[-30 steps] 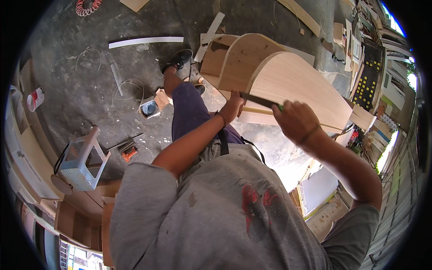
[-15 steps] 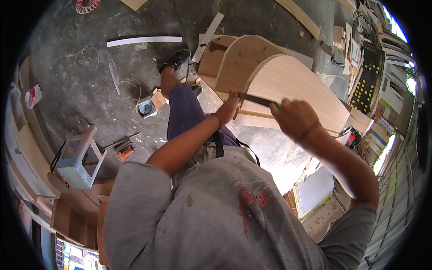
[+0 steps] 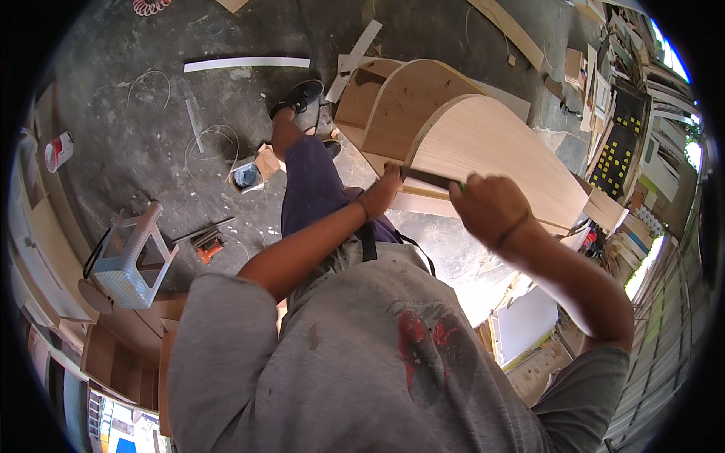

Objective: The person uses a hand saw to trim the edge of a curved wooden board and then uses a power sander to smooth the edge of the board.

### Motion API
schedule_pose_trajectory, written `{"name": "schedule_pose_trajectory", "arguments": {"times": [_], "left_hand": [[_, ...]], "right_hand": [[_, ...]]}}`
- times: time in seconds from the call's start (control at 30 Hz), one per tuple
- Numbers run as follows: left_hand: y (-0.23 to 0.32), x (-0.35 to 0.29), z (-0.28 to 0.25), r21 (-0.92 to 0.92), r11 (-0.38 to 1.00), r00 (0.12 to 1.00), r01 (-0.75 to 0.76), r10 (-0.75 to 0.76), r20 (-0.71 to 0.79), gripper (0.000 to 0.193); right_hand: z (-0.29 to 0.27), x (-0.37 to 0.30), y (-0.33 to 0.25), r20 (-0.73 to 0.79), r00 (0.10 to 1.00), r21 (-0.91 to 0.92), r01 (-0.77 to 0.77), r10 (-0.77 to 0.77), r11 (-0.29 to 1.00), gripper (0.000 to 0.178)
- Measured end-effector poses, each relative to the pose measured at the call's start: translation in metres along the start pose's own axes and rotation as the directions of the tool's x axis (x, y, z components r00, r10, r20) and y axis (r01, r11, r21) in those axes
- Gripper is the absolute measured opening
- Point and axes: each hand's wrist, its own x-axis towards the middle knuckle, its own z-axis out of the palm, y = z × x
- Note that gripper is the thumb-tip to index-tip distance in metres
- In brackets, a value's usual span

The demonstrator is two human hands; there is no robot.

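My right hand (image 3: 491, 208) is closed round the green handle of a dark, flat file (image 3: 429, 177). At the file's other end, my left hand (image 3: 384, 192) grips the tip with its fingers closed. The file lies across the lower left edge of a wooden panel (image 3: 495, 151) with a rounded end and pale wood-grain face. Behind that panel stand further curved-top boards (image 3: 411, 94) of the same piece. My fingers hide both ends of the file.
A pale plastic stool (image 3: 134, 264) and an orange tool (image 3: 209, 251) stand on the floor to my left. Near my foot sits an open box (image 3: 247, 177) with something blue inside. A white strip (image 3: 247, 65) lies farther off. Stacked boards (image 3: 668, 143) line the right.
Both hands and the file have shifted slightly toward me along the panel's edge. The grip looks the same, and the whole view has moved a little.
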Motion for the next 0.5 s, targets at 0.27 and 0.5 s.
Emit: {"name": "schedule_pose_trajectory", "arguments": {"times": [0.27,0.5], "left_hand": [[0.015,0.037,-0.027,0.291,0.956,0.987,-0.032,0.075,-0.139,0.034],[0.045,-0.001,0.001,0.178,0.983,0.991,-0.050,0.070,-0.111,0.041]], "right_hand": [[0.010,0.059,0.035,0.051,0.998,-0.055,0.026,-0.023,0.998,0.017],[0.005,-0.004,0.016,-0.002,1.000,0.008,-0.024,0.024,1.000,0.019]]}}
